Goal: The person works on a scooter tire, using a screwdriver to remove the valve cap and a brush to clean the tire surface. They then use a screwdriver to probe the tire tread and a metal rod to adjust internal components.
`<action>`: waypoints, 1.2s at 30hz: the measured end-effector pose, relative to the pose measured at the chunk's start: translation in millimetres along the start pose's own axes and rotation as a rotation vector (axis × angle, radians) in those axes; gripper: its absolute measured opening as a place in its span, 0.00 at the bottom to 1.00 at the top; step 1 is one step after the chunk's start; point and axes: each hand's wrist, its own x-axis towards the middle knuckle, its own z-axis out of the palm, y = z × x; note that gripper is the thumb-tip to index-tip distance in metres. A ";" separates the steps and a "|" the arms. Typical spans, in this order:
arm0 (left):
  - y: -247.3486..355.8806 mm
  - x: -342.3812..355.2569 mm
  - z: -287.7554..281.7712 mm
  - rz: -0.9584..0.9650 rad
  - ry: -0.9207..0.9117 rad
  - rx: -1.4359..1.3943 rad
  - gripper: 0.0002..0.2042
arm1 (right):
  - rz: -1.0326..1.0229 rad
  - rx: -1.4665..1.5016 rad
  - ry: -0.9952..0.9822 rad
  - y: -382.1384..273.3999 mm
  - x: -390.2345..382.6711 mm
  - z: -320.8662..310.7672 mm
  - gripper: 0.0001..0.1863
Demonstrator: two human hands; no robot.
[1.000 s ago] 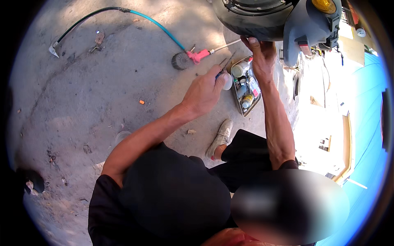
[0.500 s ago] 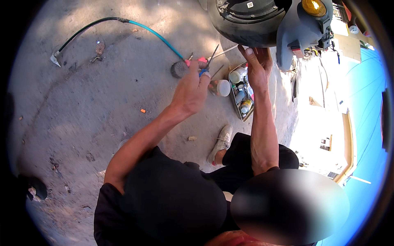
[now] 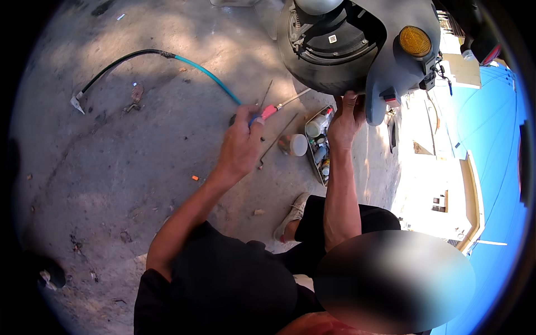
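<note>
Concrete [image 3: 111, 184], grey, stained and dusty, fills the ground below a crouching person in a black shirt whose two bare forearms rise from the lower edge. Nearest, a pale shoe [image 3: 290, 215] rests on the ground beside a dark trouser leg. The left hand [image 3: 241, 146] is curled shut around the pink-and-blue plastic handle of a screwdriver [image 3: 267, 113], whose thin metal shaft points up and right toward the tyre. Just right of that hand a small round white-capped container [image 3: 294, 144] stands on the ground, and beside it a narrow rectangular metal tray [image 3: 316, 146] holds small bottles and tubes. The right hand [image 3: 345, 118] reaches up over the tray, its fingers pressed against the underside of a black rubber scooter tyre [image 3: 312, 72]; whether it grips anything there cannot be told. A grey plastic mudguard with a round orange reflector [image 3: 415, 41] wraps the tyre's right side. Farther left, a teal and black hose [image 3: 167, 58] curves across the ground to a metal end fitting.
</note>
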 end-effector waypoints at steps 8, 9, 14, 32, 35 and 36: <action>2.6 4.2 -11.3 0.027 0.062 0.034 0.16 | -0.026 0.046 -0.029 -3.8 -3.9 8.8 0.33; 0.6 4.7 -11.7 0.023 0.066 0.033 0.15 | -0.040 0.052 -0.019 -0.9 -4.2 10.1 0.34; -12.2 6.6 -6.9 0.030 0.071 0.019 0.15 | -0.102 0.087 -0.125 36.6 -21.9 23.3 0.40; -28.9 0.7 -17.8 -0.100 0.075 0.034 0.15 | -0.054 0.007 0.166 17.0 -31.2 58.0 0.37; -23.9 2.6 -13.2 -0.071 0.062 0.057 0.15 | -0.066 0.037 0.125 25.4 -31.3 62.7 0.39; -24.6 2.9 -11.2 -0.060 0.059 0.048 0.15 | -0.047 0.018 0.113 34.5 -30.3 66.0 0.39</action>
